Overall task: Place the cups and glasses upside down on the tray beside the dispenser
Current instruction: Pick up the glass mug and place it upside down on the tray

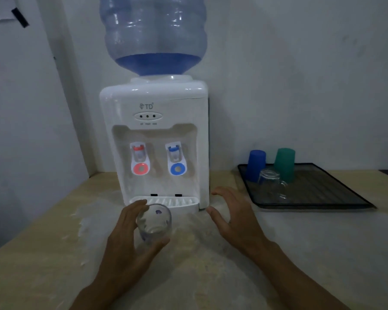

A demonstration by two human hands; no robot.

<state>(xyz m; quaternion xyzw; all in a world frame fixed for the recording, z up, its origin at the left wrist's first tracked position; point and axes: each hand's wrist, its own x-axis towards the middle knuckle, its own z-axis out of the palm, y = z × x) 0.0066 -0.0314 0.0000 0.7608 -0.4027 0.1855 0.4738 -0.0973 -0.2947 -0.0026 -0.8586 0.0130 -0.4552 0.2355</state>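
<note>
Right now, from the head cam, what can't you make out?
- Clear glass in the left hand: whether it holds water; transparent and blurred.
- Glass mug on the tray: outline faint, clear glass against dark ribs.
- Dispenser indicator labels: too small and blurred.
- Bottle top: cut off by the upper edge.
- Blue cup base: partly hidden by the mug.
- Right hand: open, holds nothing.

"TD" with a small emblem to its left is being shown in grey on the white front of the dispenser point(154, 139), above an oval panel of three dark dots. Tiny captions under the dots are being blurred past reading. A small purple mark on the clear glass point(154, 222) cannot be read.
</note>
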